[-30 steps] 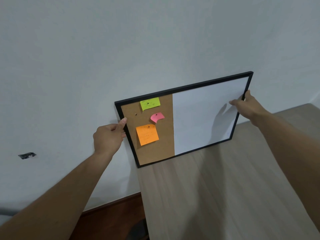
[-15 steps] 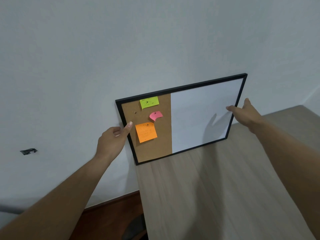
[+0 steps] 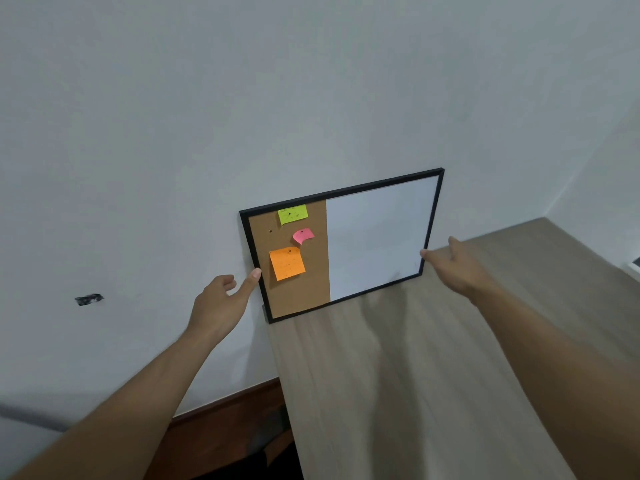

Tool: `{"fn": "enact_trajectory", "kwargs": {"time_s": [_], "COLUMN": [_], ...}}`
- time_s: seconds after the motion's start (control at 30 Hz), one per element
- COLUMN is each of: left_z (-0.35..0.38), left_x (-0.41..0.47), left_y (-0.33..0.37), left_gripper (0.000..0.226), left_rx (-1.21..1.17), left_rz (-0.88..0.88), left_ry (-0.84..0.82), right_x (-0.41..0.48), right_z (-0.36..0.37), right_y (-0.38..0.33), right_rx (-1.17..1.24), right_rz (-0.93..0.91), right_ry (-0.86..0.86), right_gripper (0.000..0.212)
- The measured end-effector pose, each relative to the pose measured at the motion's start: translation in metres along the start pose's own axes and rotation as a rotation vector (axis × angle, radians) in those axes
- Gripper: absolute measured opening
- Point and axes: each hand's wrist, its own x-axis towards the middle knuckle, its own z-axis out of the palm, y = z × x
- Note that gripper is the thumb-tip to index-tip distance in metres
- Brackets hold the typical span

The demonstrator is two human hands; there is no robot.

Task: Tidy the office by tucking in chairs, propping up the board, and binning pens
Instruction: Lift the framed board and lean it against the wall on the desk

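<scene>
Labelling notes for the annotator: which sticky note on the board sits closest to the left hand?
The orange note, lowest and largest of the three on the cork half. The green note and pink note sit higher, farther from the left hand.

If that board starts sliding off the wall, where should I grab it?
Take the board by the black frame on its two short sides, one hand from each side, about halfway up. It stands on its long edge on the desk, tilted back against the wall. The left hand and right hand are open at those edges.
</scene>
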Motion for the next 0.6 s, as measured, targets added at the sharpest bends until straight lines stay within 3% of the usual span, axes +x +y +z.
{"fn": "enact_trajectory", "kwargs": {"time_s": [0.6], "left_z": [-0.068], "left_x": [-0.18], "left_y": [0.003], "left_gripper": [0.087], "left_rx": [0.113], "left_rz": [0.238], "left_ry": [-0.313], "right_x": [-0.287], "right_z": [0.009], "right_y": [-0.029], "right_rx": [-0.142], "right_rz": [0.076], "right_ry": [0.038], "right_gripper": [0.091]}}
